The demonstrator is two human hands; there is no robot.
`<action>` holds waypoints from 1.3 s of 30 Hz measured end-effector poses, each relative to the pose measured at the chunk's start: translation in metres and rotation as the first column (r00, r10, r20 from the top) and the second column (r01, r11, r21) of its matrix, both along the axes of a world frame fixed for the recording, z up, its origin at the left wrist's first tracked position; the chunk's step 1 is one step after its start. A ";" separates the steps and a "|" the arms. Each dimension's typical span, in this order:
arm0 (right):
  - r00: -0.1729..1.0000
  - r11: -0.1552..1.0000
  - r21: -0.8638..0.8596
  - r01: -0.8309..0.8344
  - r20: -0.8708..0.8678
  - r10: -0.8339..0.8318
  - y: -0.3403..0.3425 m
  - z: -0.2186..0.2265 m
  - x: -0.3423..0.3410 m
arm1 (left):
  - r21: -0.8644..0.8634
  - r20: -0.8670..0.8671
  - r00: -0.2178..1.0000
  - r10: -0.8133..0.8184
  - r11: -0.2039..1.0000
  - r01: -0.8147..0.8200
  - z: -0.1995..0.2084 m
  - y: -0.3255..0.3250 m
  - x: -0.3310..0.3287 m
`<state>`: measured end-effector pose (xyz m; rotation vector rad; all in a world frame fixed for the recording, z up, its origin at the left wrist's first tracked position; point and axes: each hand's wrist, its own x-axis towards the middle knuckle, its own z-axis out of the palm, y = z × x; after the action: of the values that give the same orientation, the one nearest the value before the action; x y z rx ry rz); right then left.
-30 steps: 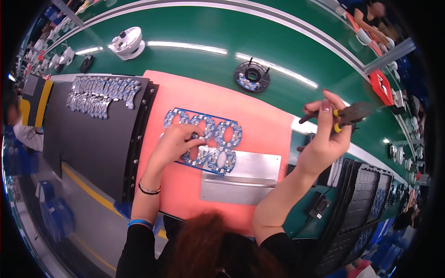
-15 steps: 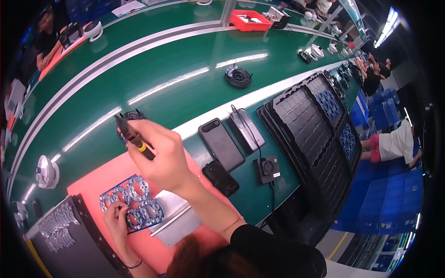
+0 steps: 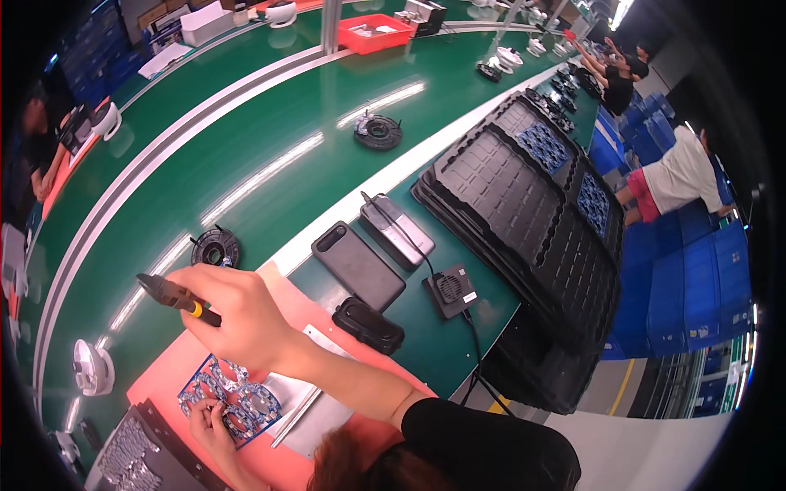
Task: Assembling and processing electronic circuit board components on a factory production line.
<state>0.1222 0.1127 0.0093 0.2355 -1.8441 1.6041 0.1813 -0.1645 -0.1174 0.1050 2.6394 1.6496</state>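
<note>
My right hand (image 3: 237, 315) is wrapped round a pair of cutting pliers (image 3: 168, 293) with dark jaws and a yellow band on the handle. It is raised above the far end of a pink mat (image 3: 155, 378), and the jaws point up and left. Lower down, my left hand (image 3: 214, 434) pinches the near left side of a blue circuit board panel (image 3: 260, 399) with several ring-shaped sections. That panel lies tilted on the mat, its right edge by a flat silvery metal plate (image 3: 296, 425). Just beyond my right hand, a black ring-shaped part (image 3: 219, 245) rests on the green surface.
A black tray (image 3: 135, 450) of small boards stands at the lower left. Right of the mat lie a black case (image 3: 368, 324), a grey power bank (image 3: 359, 266), a second grey device (image 3: 397, 229) and a small fan unit (image 3: 450, 290). Stacked black trays (image 3: 508, 188) hold blue boards.
The view has swung, so the bench items sit further left. My right hand has drawn back from the black ring-shaped part with the pliers. My left hand stays on the panel.
</note>
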 end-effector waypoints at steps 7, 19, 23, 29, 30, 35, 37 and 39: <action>0.999 1.000 0.007 0.021 -0.026 -0.021 -0.004 0.001 -0.003 | -0.045 -0.159 0.987 -0.034 0.999 0.027 -0.011 -0.009 0.001; 1.000 1.000 0.022 -0.022 0.002 0.022 -0.001 0.002 -0.001 | 0.949 0.107 0.988 0.114 0.286 -0.136 0.019 -0.038 -0.004; 1.000 1.000 0.002 -0.019 -0.009 0.019 -0.002 0.005 0.002 | 0.998 0.036 0.999 -0.033 0.050 -0.034 0.007 -0.049 -0.006; 1.000 0.999 0.046 -0.022 -0.006 0.023 -0.001 0.009 0.008 | 0.963 0.261 0.961 0.091 0.045 -0.266 0.017 -0.034 0.000; 1.000 0.999 0.044 -0.025 0.008 0.024 -0.003 0.009 0.008 | 0.963 0.238 0.969 0.057 0.115 -0.244 0.016 -0.036 0.002; 0.999 0.989 -0.135 -0.054 -0.014 0.053 -0.015 -0.010 0.000 | 0.715 0.281 0.888 0.365 0.538 -0.447 0.036 -0.021 0.019; 0.998 1.000 0.011 -0.007 0.055 0.006 -0.005 0.002 0.004 | 0.394 0.118 0.968 0.222 0.884 -0.251 0.034 -0.029 0.023; 0.998 0.999 -0.038 0.014 0.065 -0.011 0.000 0.006 0.007 | 0.168 0.089 0.987 0.136 0.974 -0.149 0.056 -0.012 0.022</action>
<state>0.1287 0.1129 0.0150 0.1561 -1.8580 1.6543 0.2029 -0.1767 -0.0615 -0.1456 2.4954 1.8852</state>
